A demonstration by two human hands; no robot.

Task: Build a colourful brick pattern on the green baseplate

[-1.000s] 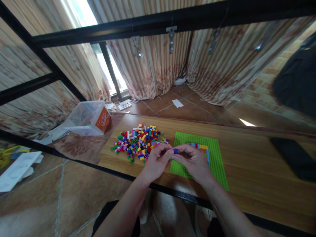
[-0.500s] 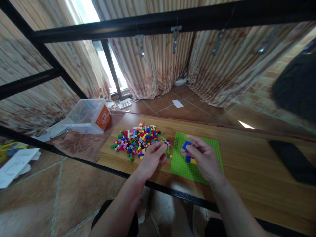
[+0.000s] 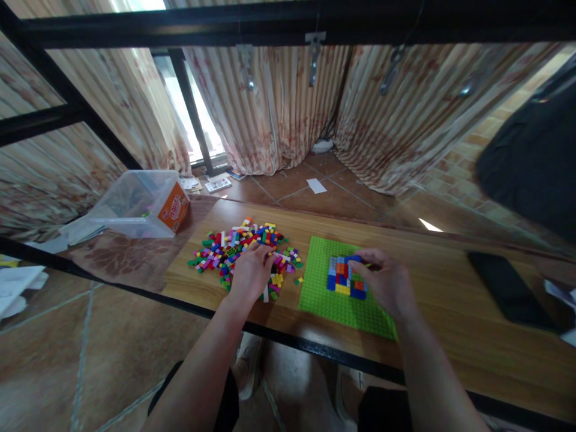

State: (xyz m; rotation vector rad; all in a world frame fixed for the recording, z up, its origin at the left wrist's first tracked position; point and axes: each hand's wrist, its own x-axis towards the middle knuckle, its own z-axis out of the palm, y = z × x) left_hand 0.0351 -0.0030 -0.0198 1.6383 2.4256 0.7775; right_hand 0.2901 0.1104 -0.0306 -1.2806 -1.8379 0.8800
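Note:
A green studded baseplate [image 3: 310, 288] lies on the wooden table, with a flat patch of blue, red, yellow, grey and orange toy bricks [image 3: 342, 289] on it. My right hand [image 3: 390, 281] is over the patch's right side, thumb and fingers pinching a blue toy brick [image 3: 352, 258] at its far edge. Whether that brick touches the patch is hard to tell. To the left, my left hand [image 3: 249, 270] reaches into a heap of loose toy bricks [image 3: 211, 258], fingertips drawn together. Anything between them is too small to make out.
A clear plastic box [image 3: 130, 225] with an orange label stands beyond the heap at left. A dark phone-like slab [image 3: 508, 288] lies on the wooden table [image 3: 432, 300] at right. A black metal bar [image 3: 279, 27] crosses above, with clips hanging from it.
My right hand has moved from holding the blue brick above the baseplate to the brick patch, uncovering more of it. My left hand has shifted from the heap's near right edge into its middle.

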